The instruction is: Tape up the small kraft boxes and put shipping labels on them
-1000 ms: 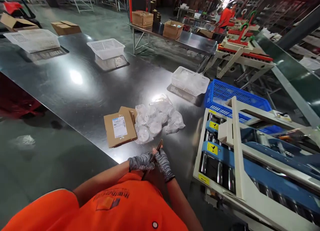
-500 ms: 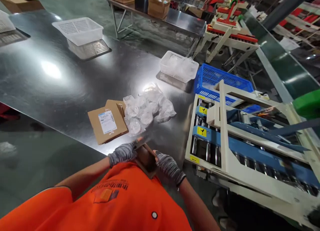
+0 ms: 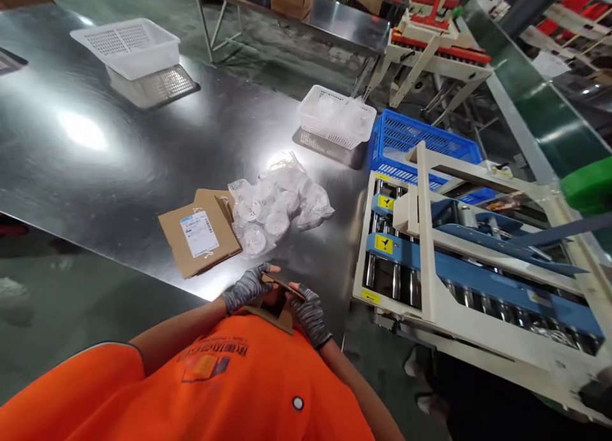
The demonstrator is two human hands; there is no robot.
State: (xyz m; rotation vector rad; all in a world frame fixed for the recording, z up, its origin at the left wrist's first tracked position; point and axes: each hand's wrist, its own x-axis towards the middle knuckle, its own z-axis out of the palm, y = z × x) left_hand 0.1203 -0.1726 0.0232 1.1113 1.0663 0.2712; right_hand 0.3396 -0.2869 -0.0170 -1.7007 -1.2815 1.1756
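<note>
Close to my body, at the table's near edge, I hold a small brown cardboard box (image 3: 280, 313) with its top open toward me. My left hand (image 3: 249, 287), in a grey fingerless glove, grips the box's left side. The right hand (image 3: 308, 310), gloved the same way, closes on its right side and flap. Just beyond lie flattened cardboard pieces (image 3: 220, 221) with a white printed label (image 3: 199, 233) on top. Touching them on the right is a pile of round white items in clear bubble wrap (image 3: 276, 223). The inside of the box is dark.
A white basket (image 3: 335, 135) of clear plastic packing stands on the steel table (image 3: 157, 148); another white basket (image 3: 143, 58) is farther left. To the right are a blue crate (image 3: 401, 135) and a roller conveyor machine (image 3: 406, 250). A second table (image 3: 335, 20) stands behind.
The box in my hands has opened wider, and its flap now stands up between my fingers. My hands have shifted slightly. The view has turned a little, moving the table things left.
</note>
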